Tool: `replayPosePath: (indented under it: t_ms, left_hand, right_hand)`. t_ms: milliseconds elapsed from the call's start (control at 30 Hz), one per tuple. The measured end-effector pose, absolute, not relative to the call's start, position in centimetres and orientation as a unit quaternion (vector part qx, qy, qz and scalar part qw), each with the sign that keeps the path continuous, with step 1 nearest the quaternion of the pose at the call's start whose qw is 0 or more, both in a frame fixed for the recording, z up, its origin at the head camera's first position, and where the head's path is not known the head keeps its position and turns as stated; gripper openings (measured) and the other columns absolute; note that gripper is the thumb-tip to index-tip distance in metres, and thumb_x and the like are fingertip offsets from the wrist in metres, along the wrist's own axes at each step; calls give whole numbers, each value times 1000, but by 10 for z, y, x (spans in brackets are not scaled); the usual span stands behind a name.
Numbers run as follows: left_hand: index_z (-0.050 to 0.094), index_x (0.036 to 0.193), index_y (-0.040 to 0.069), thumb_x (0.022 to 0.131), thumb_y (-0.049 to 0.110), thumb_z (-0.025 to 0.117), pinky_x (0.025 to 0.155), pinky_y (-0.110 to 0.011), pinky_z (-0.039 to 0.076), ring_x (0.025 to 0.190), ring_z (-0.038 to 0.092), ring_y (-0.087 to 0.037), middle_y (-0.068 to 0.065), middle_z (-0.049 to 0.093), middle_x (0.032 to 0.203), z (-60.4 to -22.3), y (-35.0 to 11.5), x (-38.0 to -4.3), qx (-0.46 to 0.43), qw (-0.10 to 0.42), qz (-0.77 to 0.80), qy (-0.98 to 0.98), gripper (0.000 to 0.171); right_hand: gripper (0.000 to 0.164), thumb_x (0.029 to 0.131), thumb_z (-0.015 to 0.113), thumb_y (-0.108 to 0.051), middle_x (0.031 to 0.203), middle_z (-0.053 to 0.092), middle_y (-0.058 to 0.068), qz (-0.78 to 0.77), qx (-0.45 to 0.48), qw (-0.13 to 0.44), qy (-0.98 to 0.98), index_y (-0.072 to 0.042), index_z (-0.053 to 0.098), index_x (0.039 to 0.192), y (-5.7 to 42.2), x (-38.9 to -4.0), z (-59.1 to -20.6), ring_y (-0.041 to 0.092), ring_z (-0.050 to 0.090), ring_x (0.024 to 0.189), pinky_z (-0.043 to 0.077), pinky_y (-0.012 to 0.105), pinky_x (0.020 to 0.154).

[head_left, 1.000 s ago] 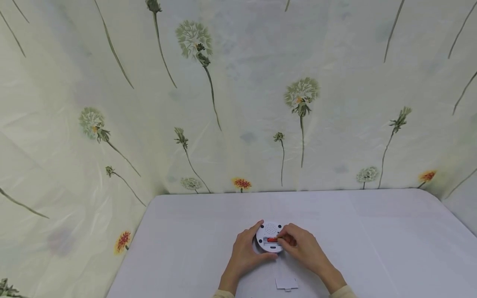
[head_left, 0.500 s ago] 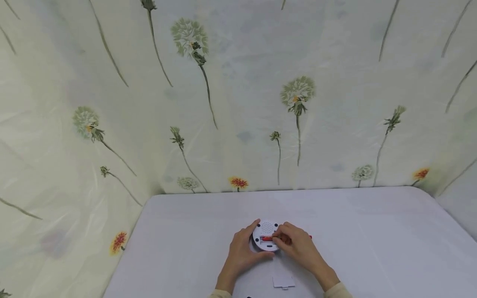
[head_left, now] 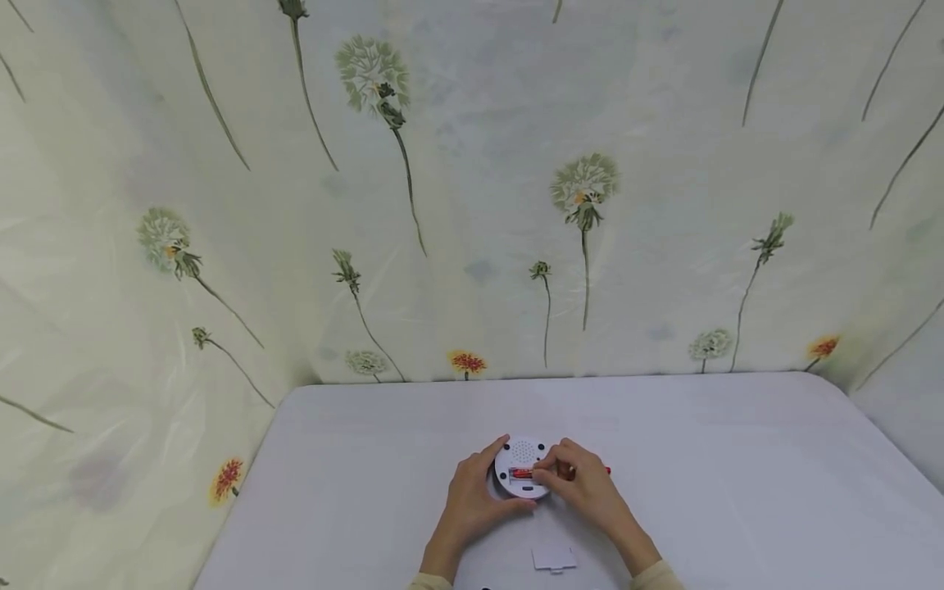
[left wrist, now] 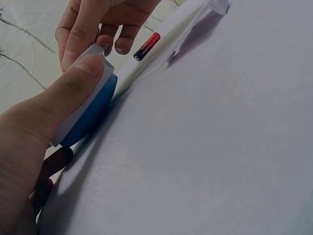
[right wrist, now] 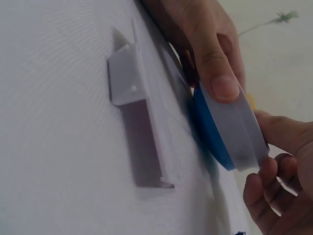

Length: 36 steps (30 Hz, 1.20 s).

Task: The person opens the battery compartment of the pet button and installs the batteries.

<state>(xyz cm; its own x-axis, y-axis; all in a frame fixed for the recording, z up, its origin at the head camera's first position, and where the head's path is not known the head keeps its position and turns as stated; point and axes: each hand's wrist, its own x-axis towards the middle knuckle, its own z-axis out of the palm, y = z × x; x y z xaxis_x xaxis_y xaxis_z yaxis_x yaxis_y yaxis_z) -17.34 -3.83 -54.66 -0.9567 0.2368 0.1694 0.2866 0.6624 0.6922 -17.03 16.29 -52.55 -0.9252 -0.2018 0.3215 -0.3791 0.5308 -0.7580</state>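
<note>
A round white device (head_left: 523,451) with a blue lower side (left wrist: 90,117) is tilted so its underside, with speaker holes and dark feet, faces up. My left hand (head_left: 469,493) grips its rim, thumb on the near edge and fingers round the far left. A red battery (head_left: 519,474) lies in the device's slot. At the battery's right end, my right hand (head_left: 590,489) pinches with thumb and forefinger; its fingertips hide that end. Behind the right hand, a second red and black battery (left wrist: 146,46) lies on the table, only its red end showing in the head view.
A small white battery cover (head_left: 554,560) with a tab lies on the white tablecloth (head_left: 369,459), nearer than the device. A flower-printed curtain (head_left: 457,205) rises behind and left of the table. A tiny dark thing (head_left: 485,588) shows at the bottom edge.
The head view has shifted slightly. My right fingertips remain at the slot, and the second battery's red end now shows past the right hand. The left hand keeps its hold on the device.
</note>
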Motion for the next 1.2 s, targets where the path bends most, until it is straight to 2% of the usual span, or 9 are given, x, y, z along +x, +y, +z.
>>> replayPosePath:
  t_ms: [233, 500, 733, 1200]
  left_hand:
    - [39, 142, 36, 56, 72, 72, 95, -45, 43, 116, 52, -19, 6, 53, 138, -552, -40, -174, -135, 25, -384, -913, 99]
    - [36, 144, 36, 59, 72, 70, 94, -41, 44, 112, 54, -15, 5, 56, 135, -551, -42, -178, -162, 45, -368, -914, 99]
    - [35, 145, 35, 59, 70, 72, 91, -38, 45, 105, 54, -12, 3, 60, 128, -550, -43, -178, -172, 56, -361, -915, 100]
    - [35, 145, 33, 58, 73, 70, 92, -38, 45, 107, 54, -12, 5, 57, 133, -550, -41, -177, -168, 54, -359, -916, 102]
  right_hand:
    - [11, 77, 77, -21, 69, 45, -5, 477, 140, 81, -864, -25, 67, 77, 157, -169, -525, 3, 41, 63, 34, 17, 54]
    - [13, 78, 76, -19, 69, 45, -4, 466, 121, 81, -873, -23, 65, 78, 156, -170, -523, 5, 41, 64, 34, 17, 55]
    - [19, 77, 78, -18, 69, 45, -8, 444, 99, 77, -887, -26, 60, 74, 153, -167, -517, 4, 42, 65, 35, 17, 57]
    - [19, 74, 79, -20, 67, 45, -5, 448, 65, 67, -889, -27, 63, 69, 153, -166, -517, 3, 41, 61, 34, 17, 55]
